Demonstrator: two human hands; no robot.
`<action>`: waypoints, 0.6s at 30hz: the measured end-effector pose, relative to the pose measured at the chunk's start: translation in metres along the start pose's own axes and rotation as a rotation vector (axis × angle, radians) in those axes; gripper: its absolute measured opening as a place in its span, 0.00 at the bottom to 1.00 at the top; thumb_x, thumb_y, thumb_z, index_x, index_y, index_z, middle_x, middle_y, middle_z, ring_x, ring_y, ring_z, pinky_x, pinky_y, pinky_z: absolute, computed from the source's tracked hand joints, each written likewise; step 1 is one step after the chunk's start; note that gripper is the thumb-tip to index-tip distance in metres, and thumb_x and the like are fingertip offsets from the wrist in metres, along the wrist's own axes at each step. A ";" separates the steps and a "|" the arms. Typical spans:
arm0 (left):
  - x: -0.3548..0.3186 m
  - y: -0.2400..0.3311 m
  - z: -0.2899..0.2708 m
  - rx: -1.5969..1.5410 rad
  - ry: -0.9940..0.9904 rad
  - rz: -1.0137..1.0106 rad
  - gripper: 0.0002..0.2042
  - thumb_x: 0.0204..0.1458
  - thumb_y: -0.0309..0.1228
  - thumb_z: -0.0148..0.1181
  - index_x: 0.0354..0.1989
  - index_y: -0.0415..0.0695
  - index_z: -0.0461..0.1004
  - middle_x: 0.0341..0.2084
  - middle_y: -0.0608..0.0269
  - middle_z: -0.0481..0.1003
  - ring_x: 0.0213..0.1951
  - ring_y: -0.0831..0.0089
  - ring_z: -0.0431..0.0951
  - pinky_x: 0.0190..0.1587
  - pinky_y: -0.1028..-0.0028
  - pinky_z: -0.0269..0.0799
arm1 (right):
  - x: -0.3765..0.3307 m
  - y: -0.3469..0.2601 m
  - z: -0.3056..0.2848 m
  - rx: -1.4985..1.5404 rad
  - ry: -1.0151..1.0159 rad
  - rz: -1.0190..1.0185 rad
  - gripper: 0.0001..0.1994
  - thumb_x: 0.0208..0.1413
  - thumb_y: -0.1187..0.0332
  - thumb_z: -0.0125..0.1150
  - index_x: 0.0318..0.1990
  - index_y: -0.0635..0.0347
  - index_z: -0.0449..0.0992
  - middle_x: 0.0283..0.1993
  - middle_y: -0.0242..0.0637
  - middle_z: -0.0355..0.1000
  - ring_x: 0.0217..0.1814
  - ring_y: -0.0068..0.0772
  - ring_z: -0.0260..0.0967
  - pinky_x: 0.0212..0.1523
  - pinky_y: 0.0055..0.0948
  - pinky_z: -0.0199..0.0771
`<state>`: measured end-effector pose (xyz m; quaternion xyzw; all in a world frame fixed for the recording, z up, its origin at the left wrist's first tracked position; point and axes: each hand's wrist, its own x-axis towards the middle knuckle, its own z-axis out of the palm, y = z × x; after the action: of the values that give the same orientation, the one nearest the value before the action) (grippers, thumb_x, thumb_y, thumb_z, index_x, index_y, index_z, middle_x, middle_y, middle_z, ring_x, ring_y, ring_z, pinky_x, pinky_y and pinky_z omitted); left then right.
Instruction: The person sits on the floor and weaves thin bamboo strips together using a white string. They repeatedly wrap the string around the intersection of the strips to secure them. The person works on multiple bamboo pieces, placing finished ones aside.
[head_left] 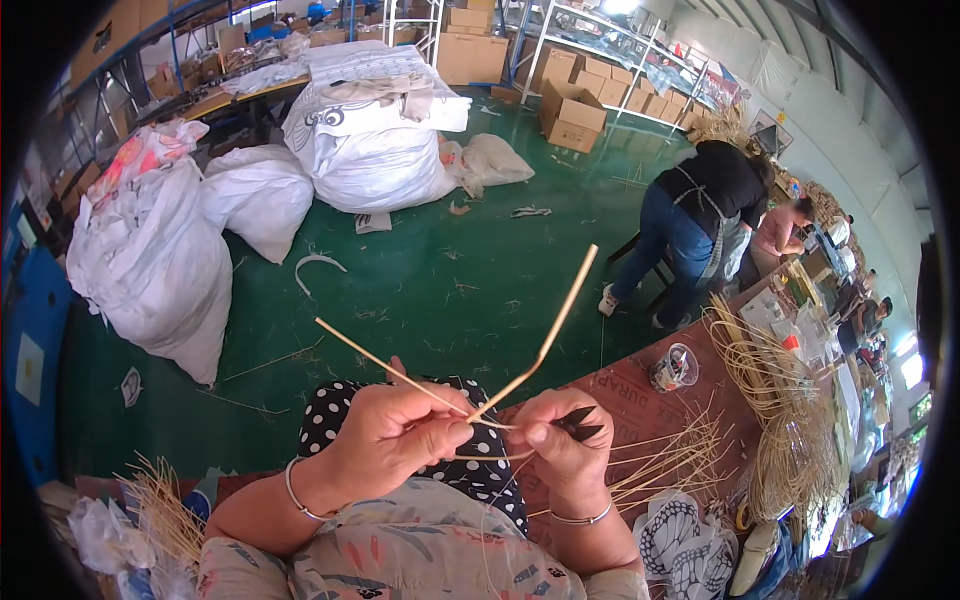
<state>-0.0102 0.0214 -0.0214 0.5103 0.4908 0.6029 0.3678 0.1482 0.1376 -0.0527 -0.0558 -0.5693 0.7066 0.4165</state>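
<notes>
Your left hand (395,440) and right hand (560,445) pinch two thin, smooth, pale rattan canes (545,345) crossed above your lap, right hand also gripping dark pointed snips (578,425), beside a table (620,385) strewn with coiled cane (770,390).

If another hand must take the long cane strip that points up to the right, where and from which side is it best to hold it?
Probably the bare middle of the long cane strip, taken from the side across its thin width. Its lower end is pinched between the left hand and the right hand, which also holds dark scissors; the upper end is free.
</notes>
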 end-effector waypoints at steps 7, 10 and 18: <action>-0.013 0.009 0.009 0.500 -0.314 0.648 0.08 0.39 0.24 0.60 0.30 0.44 0.72 0.14 0.66 0.68 0.14 0.71 0.68 0.15 0.75 0.62 | 0.024 -0.028 -0.008 -0.137 -0.334 -0.208 0.14 0.49 0.63 0.57 0.30 0.70 0.74 0.31 0.50 0.72 0.24 0.39 0.70 0.24 0.31 0.70; -0.026 0.032 0.014 0.806 -0.516 0.750 0.06 0.38 0.27 0.57 0.27 0.45 0.74 0.21 0.63 0.72 0.17 0.74 0.70 0.13 0.79 0.61 | 0.023 -0.064 0.029 0.253 -0.930 -0.108 0.08 0.50 0.71 0.54 0.33 0.68 0.72 0.31 0.42 0.71 0.30 0.41 0.68 0.31 0.34 0.67; -0.017 0.017 0.004 0.573 -0.421 0.542 0.09 0.37 0.24 0.61 0.30 0.44 0.72 0.15 0.66 0.69 0.14 0.71 0.68 0.14 0.74 0.61 | 0.031 -0.041 0.012 0.169 -0.835 -0.109 0.07 0.45 0.74 0.59 0.23 0.69 0.71 0.22 0.43 0.67 0.19 0.38 0.64 0.20 0.32 0.62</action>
<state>-0.0015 0.0020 -0.0087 0.8133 0.4013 0.4002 0.1322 0.1430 0.1494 -0.0012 0.2995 -0.6313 0.6897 0.1899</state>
